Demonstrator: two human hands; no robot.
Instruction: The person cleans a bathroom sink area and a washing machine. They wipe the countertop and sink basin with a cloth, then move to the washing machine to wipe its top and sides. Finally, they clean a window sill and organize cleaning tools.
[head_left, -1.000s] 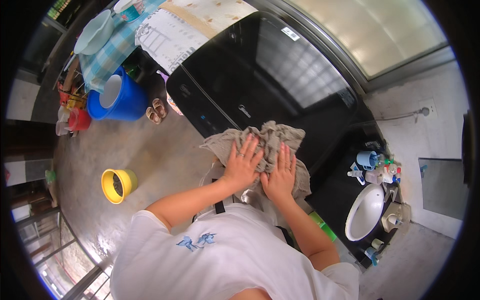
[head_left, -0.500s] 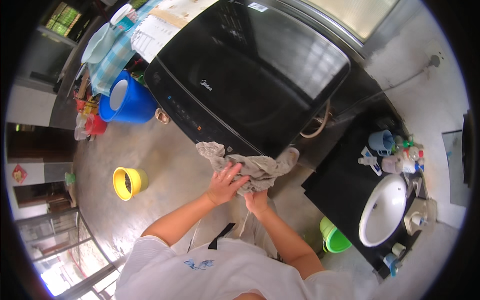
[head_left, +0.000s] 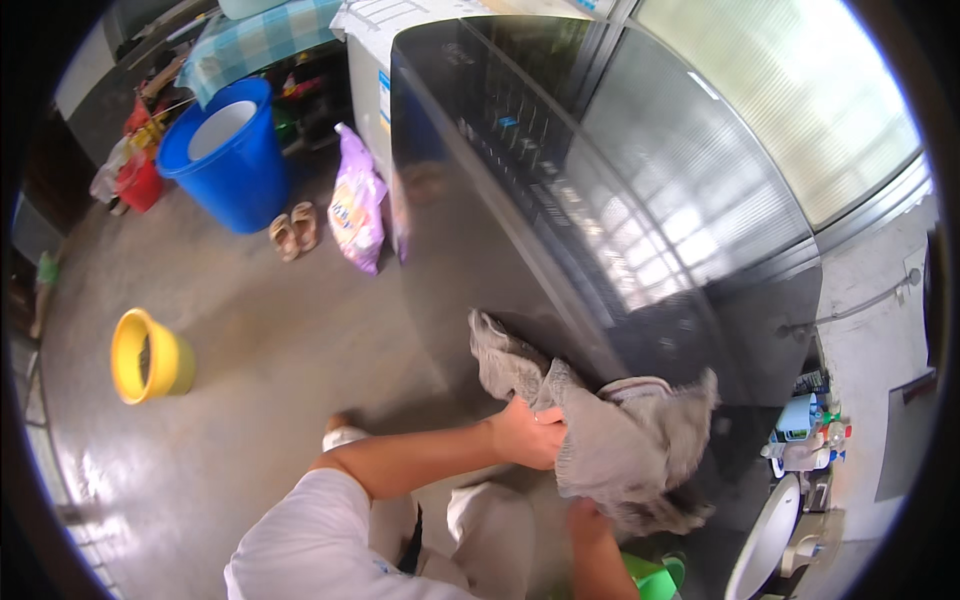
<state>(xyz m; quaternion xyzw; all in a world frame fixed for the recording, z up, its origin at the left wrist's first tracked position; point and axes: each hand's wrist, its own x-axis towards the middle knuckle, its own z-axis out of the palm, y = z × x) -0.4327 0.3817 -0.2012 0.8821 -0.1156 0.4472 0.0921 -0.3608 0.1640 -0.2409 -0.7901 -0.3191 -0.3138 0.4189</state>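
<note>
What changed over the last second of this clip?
The gray cloth, earlier pressed flat under both hands on the black machine, has come toward the person, to the machine's near edge. The left hand now grips it; the right hand is partly hidden, its hold unclear. The view swung too. The yellow bucket, blue tub and sandals stayed put.

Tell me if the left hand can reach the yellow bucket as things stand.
Probably not from this stance: the left hand is on the gray cloth, and the yellow bucket stands on the floor well off to the left. Nothing visible blocks the way, though.
</note>
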